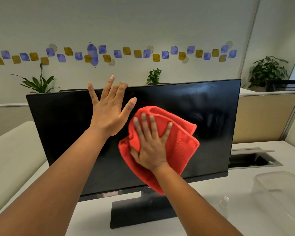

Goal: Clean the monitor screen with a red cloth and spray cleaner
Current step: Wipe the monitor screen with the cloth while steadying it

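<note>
A black monitor (61, 126) stands on a white desk, its screen dark and facing me. My right hand (151, 143) lies flat on a folded red cloth (182, 142), pressing it against the middle of the screen. My left hand (109, 108) rests on the upper part of the monitor, with two fingers hooked over its top edge and the other fingers spread. Faint wet smears show on the screen's upper right. A small clear spray bottle (224, 204) stands on the desk to the right of the monitor's base.
A clear plastic tub (283, 193) sits on the desk (203, 189) at the lower right. Behind it an open cable hatch (252, 160) is set into the desk. Potted plants (267, 70) stand on the partition behind. A pale chair back (15, 147) is at the left.
</note>
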A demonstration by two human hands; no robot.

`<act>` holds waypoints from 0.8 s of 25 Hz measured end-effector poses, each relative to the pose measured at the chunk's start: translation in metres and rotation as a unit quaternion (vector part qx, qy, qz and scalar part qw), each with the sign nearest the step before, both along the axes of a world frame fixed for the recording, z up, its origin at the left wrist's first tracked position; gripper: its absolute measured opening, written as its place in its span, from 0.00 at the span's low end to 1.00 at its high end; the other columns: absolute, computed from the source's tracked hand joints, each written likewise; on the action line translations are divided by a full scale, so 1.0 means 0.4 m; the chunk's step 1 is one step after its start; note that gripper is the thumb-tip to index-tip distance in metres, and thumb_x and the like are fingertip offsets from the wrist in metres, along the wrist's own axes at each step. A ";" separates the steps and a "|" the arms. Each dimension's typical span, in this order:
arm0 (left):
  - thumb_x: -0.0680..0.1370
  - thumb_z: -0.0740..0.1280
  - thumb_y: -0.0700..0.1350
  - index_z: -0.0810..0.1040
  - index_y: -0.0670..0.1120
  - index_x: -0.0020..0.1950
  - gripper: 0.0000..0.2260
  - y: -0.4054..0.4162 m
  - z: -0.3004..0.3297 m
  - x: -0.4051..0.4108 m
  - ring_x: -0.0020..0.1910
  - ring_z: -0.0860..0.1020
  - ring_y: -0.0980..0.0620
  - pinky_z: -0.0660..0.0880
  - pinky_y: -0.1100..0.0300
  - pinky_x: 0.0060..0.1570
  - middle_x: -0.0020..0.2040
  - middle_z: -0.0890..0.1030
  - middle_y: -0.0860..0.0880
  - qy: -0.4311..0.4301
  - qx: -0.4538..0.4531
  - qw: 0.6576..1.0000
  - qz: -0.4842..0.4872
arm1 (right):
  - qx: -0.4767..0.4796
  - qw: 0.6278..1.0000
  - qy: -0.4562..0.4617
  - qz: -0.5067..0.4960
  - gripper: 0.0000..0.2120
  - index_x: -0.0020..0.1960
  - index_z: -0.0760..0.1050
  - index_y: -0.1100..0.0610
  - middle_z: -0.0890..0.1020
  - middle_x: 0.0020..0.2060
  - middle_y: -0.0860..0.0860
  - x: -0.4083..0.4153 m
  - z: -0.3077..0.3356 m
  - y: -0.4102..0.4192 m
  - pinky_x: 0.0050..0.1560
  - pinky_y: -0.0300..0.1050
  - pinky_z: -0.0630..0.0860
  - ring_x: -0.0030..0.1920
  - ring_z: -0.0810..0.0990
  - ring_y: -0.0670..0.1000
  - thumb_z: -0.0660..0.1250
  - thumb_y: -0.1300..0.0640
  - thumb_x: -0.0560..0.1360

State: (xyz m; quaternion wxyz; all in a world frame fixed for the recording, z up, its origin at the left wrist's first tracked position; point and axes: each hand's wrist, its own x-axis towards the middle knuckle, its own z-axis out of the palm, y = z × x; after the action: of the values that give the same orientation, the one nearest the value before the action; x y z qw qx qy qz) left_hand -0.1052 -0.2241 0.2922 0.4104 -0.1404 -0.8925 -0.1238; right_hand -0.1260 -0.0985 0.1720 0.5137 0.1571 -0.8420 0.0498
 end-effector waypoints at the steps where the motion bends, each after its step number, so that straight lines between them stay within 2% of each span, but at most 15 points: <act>1: 0.73 0.39 0.64 0.61 0.47 0.71 0.33 -0.001 -0.001 0.000 0.75 0.45 0.56 0.27 0.43 0.66 0.72 0.63 0.51 0.002 0.000 1.000 0.002 | 0.034 0.999 -0.004 0.008 0.36 0.74 0.50 0.53 0.56 0.74 0.50 0.004 -0.009 -0.020 0.66 0.72 0.37 0.75 0.49 0.55 0.50 0.37 0.71; 3: 0.73 0.39 0.63 0.61 0.47 0.71 0.33 -0.001 -0.002 0.001 0.75 0.45 0.55 0.27 0.43 0.66 0.72 0.63 0.51 0.006 0.003 1.000 0.006 | 0.100 0.995 -0.011 0.025 0.36 0.74 0.51 0.52 0.60 0.73 0.50 0.015 -0.037 -0.049 0.66 0.71 0.36 0.73 0.54 0.55 0.50 0.37 0.70; 5: 0.73 0.39 0.63 0.61 0.47 0.70 0.32 0.001 -0.003 0.002 0.75 0.46 0.55 0.27 0.43 0.67 0.72 0.64 0.51 0.008 0.008 1.000 0.007 | 0.157 0.987 -0.016 0.041 0.35 0.74 0.52 0.52 0.64 0.72 0.49 0.026 -0.076 -0.067 0.67 0.70 0.33 0.73 0.54 0.54 0.50 0.38 0.70; 9: 0.73 0.38 0.62 0.62 0.48 0.70 0.32 0.005 -0.001 0.005 0.75 0.47 0.54 0.28 0.43 0.67 0.72 0.64 0.50 0.007 0.004 1.000 0.007 | 0.202 0.978 -0.022 0.050 0.33 0.74 0.52 0.50 0.62 0.73 0.47 0.036 -0.119 -0.072 0.68 0.69 0.35 0.73 0.54 0.52 0.48 0.39 0.72; 12: 0.73 0.38 0.62 0.62 0.48 0.69 0.32 0.006 0.001 0.005 0.75 0.47 0.54 0.28 0.43 0.67 0.71 0.64 0.51 0.003 0.005 1.000 0.002 | 0.156 0.986 -0.021 0.051 0.31 0.73 0.56 0.48 0.65 0.72 0.46 0.036 -0.099 -0.051 0.67 0.69 0.33 0.72 0.55 0.50 0.50 0.39 0.72; 15: 0.73 0.39 0.63 0.62 0.47 0.69 0.32 0.002 -0.001 0.005 0.75 0.46 0.55 0.27 0.44 0.67 0.72 0.64 0.51 -0.001 0.004 1.000 0.002 | 0.045 0.999 -0.019 0.021 0.32 0.72 0.57 0.47 0.65 0.71 0.46 0.030 -0.060 -0.008 0.65 0.71 0.34 0.72 0.57 0.51 0.51 0.36 0.72; 20: 0.72 0.38 0.64 0.61 0.47 0.70 0.33 0.006 -0.002 0.004 0.75 0.45 0.55 0.27 0.43 0.67 0.72 0.63 0.50 0.000 0.000 1.000 0.013 | -0.087 0.995 -0.049 0.006 0.38 0.74 0.51 0.49 0.54 0.73 0.48 0.020 0.011 0.094 0.63 0.73 0.34 0.74 0.49 0.52 0.39 0.29 0.71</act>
State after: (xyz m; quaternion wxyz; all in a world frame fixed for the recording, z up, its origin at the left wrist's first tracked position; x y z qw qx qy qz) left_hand -0.1037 -0.2217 0.2916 0.4122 -0.1291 -0.8941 -0.1183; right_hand -0.1180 -0.0611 0.1765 0.4833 0.1141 -0.8577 0.1335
